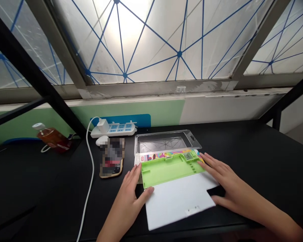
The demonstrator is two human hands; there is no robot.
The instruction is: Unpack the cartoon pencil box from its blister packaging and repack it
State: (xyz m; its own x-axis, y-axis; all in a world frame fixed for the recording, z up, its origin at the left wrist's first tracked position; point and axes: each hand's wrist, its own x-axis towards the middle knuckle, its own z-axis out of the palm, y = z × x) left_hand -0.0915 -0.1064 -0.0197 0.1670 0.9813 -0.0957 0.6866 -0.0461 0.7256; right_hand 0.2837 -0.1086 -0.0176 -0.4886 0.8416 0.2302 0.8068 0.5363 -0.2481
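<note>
A pencil case with a light green plastic tray (164, 170) lies opened, its white lid panel (176, 205) folded out towards me. Slots and a small square fitting (188, 156) show at the tray's right end. My left hand (131, 191) grips the left end, fingers along the side and thumb at the near corner. On the right, my right hand (222, 179) has its fingers on the tray's end and its thumb by the panel's corner. A colourful printed card (155, 156) sticks out from under the case. Just behind lies a clear plastic blister shell (164, 143).
Left of the case lies a phone (112, 158), its screen blurred out, beside a white mouse-shaped object (101, 140). A power strip (116, 129) with a white charger plugged in stands against the wall, its cable (92, 161) running forward. A drink bottle (54, 137) leans at far left on the black desk (262, 161).
</note>
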